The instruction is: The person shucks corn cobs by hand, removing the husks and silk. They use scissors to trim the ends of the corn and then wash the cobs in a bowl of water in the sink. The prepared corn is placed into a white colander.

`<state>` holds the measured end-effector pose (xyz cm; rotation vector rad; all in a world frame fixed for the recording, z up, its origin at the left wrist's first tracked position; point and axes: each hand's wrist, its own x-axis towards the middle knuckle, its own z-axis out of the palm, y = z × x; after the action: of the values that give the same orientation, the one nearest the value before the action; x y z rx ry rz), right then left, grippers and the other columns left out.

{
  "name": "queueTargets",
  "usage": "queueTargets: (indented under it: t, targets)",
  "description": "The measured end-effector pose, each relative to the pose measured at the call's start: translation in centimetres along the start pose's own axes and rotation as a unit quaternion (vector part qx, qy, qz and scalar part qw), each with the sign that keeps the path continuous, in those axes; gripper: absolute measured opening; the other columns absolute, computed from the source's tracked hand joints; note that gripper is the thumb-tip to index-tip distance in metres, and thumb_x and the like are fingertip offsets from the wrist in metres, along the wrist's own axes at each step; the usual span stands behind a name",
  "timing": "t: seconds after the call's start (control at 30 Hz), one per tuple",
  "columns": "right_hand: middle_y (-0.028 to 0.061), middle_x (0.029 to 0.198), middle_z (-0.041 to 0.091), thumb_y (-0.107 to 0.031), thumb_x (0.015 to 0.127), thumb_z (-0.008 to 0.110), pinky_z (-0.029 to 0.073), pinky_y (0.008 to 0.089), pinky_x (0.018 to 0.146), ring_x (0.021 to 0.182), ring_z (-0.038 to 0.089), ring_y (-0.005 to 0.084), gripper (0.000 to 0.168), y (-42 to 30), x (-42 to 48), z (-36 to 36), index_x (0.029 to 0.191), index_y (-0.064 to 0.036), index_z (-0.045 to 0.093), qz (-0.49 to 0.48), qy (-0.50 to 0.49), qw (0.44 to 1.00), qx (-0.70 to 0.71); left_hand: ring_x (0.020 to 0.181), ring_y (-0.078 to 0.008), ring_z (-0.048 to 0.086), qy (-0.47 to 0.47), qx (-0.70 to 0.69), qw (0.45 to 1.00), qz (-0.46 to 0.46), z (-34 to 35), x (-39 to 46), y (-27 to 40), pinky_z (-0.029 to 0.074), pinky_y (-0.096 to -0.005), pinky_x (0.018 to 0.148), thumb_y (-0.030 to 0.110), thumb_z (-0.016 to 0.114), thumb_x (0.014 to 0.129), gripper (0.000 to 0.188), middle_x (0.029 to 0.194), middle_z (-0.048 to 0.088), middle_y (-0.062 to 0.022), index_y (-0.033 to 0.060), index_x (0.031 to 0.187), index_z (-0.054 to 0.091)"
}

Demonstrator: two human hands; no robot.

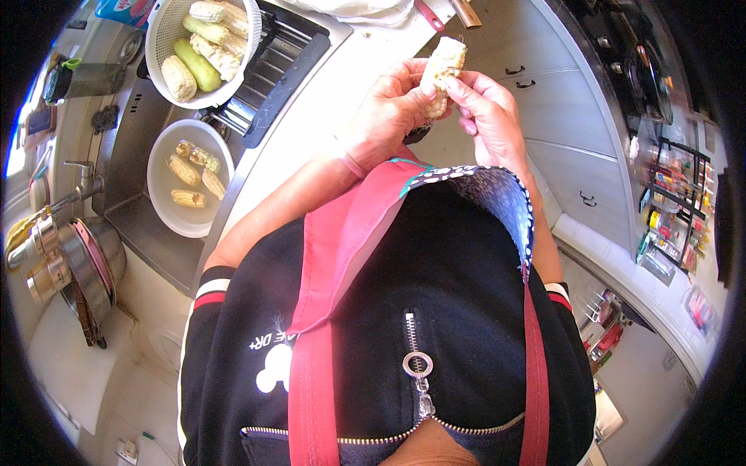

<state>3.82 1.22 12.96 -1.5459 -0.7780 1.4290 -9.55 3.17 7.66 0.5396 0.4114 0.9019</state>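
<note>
My left hand is closed around the lower part of a pale corn cob, held upright in front of the apron. On the cob's other side, my right hand pinches it with thumb and fingers. Some kernels look damaged or missing near the right thumb. At upper left, a white perforated basket holds several corn cobs and green, squash-like vegetables. Below it, several short cob pieces lie in water in a white basin.
The basin stands in a metal sink, with a faucet at left. A roll-up drying rack lies beneath the basket. A red handle and a wooden handle reach the counter's edge. Drawers stand at right.
</note>
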Motion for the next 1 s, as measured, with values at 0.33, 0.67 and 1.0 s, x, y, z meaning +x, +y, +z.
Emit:
queueTargets:
  t: [0.33, 0.67, 1.0]
  targets:
    - [-0.004, 0.071, 0.052, -0.014, 0.078, 0.062, 0.03, 0.0156, 0.045, 0.055, 0.037, 0.0018, 0.017, 0.9, 0.5, 0.3, 0.09, -0.003, 0.054, 0.019, 0.0, 0.995, 0.103, 0.09, -0.0193, 0.054, 0.009, 0.002, 0.999, 0.031, -0.5, -0.1, -0.6, 0.045, -0.0334, 0.082, 0.011, 0.047, 0.086, 0.026, 0.1, 0.051, -0.0112, -0.0007, 0.108, 0.04]
    - [-0.0009, 0.072, 0.052, -0.007, 0.079, 0.056, 0.032, 0.0178, 0.05, 0.056, 0.04, 0.0042, 0.015, 1.2, 1.2, -0.1, 0.092, 0.0, 0.053, 0.041, -0.044, 0.984, 0.166, 0.085, -0.0157, 0.054, 0.04, 0.072, 0.995, 0.05, -0.5, -0.5, -0.6, 0.045, -0.0287, 0.078, 0.014, 0.051, 0.085, 0.029, 0.097, 0.052, -0.0093, -0.0003, 0.108, 0.041]
    - [-0.0016, 0.072, 0.052, -0.009, 0.078, 0.058, 0.033, 0.0166, 0.05, 0.056, 0.04, 0.0038, 0.016, 0.6, 0.7, -0.5, 0.091, 0.0, 0.054, 0.049, -0.032, 0.992, 0.115, 0.093, -0.0216, 0.055, 0.017, -0.057, 0.997, -0.048, -0.2, -0.1, 0.0, 0.047, -0.0361, 0.082, 0.014, 0.043, 0.089, 0.027, 0.103, 0.051, -0.0121, 0.0001, 0.111, 0.038]
